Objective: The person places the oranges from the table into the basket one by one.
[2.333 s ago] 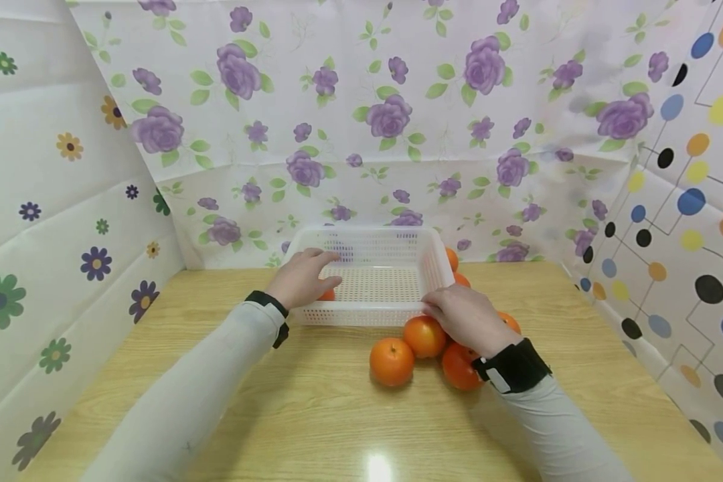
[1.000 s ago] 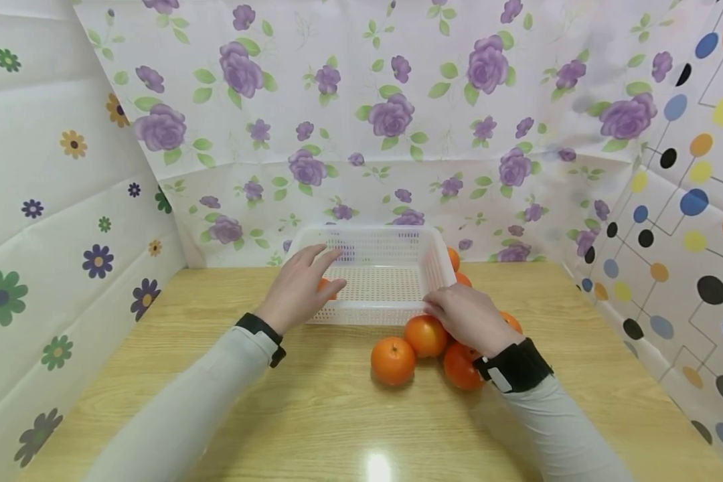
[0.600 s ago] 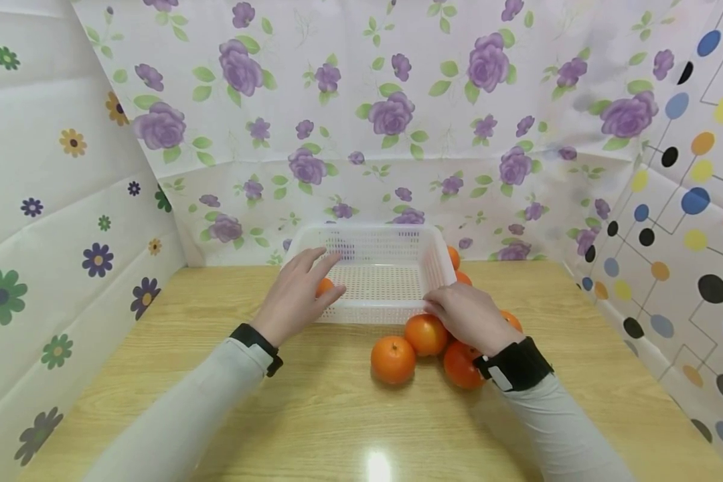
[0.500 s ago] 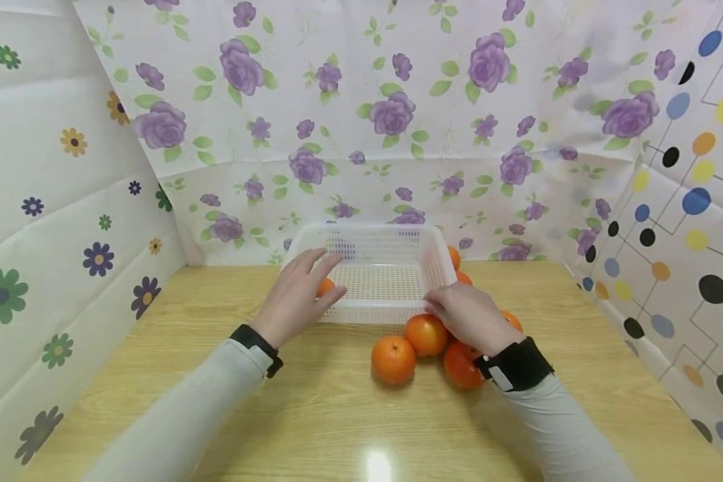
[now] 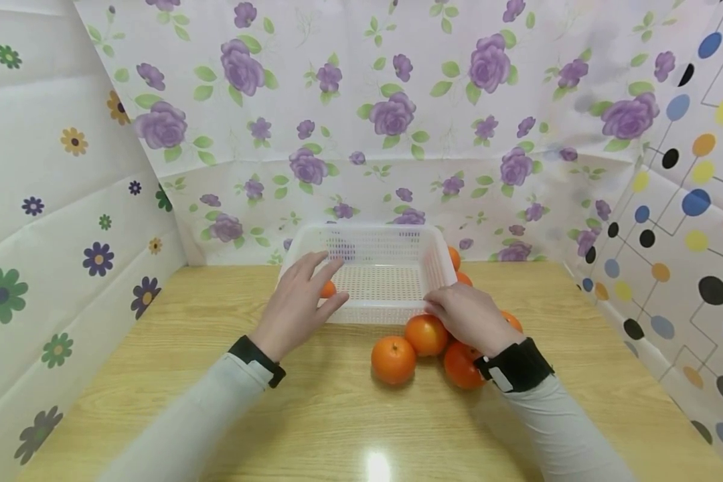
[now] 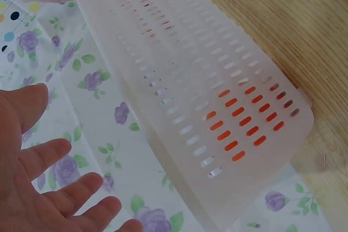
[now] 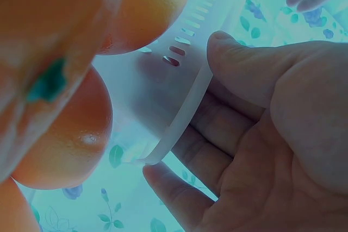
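A white perforated plastic basket stands at the back of the table, with an orange inside at its left end. My left hand is held by the basket's front left corner, fingers spread and holding nothing. In the left wrist view, a gap shows between that hand and the basket wall. My right hand grips the front right corner. Thumb and fingers of the right hand lie on either side of the rim in the right wrist view.
Outside the basket, oranges lie in front, including a near one, another against the front wall and a redder one by the right wrist. Several more, such as this orange, line the right side. Flower-patterned sheets enclose the wooden table.
My left hand has drawn back from over the basket's left end towards me, uncovering more of the orange inside. The right hand keeps its grip, and the basket has stayed in place.
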Demonstrator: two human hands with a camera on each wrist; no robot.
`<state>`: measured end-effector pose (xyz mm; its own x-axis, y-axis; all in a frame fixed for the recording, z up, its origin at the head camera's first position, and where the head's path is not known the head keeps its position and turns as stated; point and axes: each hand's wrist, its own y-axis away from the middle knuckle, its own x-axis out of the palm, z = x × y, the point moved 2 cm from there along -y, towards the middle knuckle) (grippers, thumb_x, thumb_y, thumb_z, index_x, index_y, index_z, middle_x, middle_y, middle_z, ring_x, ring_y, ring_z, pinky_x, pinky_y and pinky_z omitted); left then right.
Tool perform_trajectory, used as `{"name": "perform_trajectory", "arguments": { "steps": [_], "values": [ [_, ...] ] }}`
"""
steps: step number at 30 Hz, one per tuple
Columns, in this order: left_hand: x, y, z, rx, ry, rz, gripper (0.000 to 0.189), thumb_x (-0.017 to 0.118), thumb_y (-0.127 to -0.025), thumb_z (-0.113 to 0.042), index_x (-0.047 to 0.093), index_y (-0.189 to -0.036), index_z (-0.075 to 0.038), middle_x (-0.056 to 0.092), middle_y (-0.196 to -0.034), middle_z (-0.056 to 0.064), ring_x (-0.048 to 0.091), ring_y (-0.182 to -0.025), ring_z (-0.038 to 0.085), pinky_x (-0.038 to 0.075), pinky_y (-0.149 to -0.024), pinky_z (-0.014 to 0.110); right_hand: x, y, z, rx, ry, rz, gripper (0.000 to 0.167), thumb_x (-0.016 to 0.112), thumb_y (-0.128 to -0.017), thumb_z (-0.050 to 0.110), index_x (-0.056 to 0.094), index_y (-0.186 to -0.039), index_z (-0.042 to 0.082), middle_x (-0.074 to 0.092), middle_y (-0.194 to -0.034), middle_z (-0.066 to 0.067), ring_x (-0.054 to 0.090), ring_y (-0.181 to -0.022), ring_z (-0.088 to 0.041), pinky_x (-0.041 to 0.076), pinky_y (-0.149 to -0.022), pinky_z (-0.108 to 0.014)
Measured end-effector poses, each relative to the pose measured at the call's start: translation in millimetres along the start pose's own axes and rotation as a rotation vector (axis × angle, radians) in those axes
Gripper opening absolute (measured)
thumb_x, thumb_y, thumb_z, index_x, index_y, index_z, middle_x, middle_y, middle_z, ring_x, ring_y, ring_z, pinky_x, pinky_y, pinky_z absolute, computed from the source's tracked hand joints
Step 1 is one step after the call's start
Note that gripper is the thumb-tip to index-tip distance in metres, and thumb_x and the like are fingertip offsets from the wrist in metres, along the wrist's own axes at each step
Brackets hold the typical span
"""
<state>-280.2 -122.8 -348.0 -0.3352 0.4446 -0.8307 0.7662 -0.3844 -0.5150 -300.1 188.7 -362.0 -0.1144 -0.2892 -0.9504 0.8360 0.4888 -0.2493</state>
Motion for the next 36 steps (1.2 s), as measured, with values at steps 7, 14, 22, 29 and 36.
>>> {"name": "perform_trajectory", "arguments": {
  "steps": [7,14,22,29,36],
  "values": [
    [0.8,3.6,-5.9,0.003,-0.006,0.000,0.062,0.078,-0.106,-0.037,0.058,-0.158,-0.010,0.048,-0.165,0.022,0.041,-0.155,0.046,0.031,-0.131,0.062,1.0,0.4,-0.7,0.021,-0.011,0.010,0.008,0.076,-0.107,0.019,0.082,-0.109,0.014,0.069,-0.088,0.005,0.058,-0.084,-0.025,0.056,-0.079,-0.041],
    [3.2,9.8,-12.8,0.024,0.019,-0.010,0.061,0.077,-0.107,-0.035,0.058,-0.158,-0.009,0.048,-0.165,0.023,0.041,-0.155,0.046,0.029,-0.132,0.061,1.8,-0.5,-2.9,0.027,-0.016,0.025,0.009,0.075,-0.108,0.019,0.082,-0.112,0.014,0.069,-0.089,0.004,0.059,-0.084,-0.024,0.057,-0.079,-0.041],
    [6.8,14.6,-24.4,0.064,0.025,-0.017,0.061,0.078,-0.106,-0.034,0.058,-0.159,-0.010,0.047,-0.165,0.023,0.042,-0.153,0.047,0.032,-0.130,0.062,1.7,-0.4,-2.6,0.024,-0.014,0.027,0.008,0.075,-0.108,0.019,0.082,-0.111,0.015,0.068,-0.088,0.004,0.059,-0.084,-0.024,0.056,-0.078,-0.040],
    [9.6,19.5,-36.0,0.083,0.000,0.005,0.062,0.077,-0.106,-0.037,0.058,-0.159,-0.013,0.047,-0.166,0.023,0.043,-0.153,0.045,0.036,-0.129,0.061,0.9,-0.5,-1.3,0.025,-0.011,0.025,0.008,0.075,-0.108,0.019,0.081,-0.110,0.015,0.067,-0.087,0.004,0.059,-0.084,-0.024,0.055,-0.078,-0.040],
    [13.0,24.7,-46.6,0.123,-0.008,0.004,0.061,0.079,-0.105,-0.035,0.058,-0.159,-0.014,0.049,-0.165,0.022,0.044,-0.153,0.044,0.035,-0.130,0.061,1.0,-1.2,-0.9,0.025,-0.016,0.025,0.007,0.075,-0.108,0.019,0.081,-0.108,0.015,0.065,-0.086,0.003,0.058,-0.083,-0.024,0.054,-0.076,-0.039]
  ]
}}
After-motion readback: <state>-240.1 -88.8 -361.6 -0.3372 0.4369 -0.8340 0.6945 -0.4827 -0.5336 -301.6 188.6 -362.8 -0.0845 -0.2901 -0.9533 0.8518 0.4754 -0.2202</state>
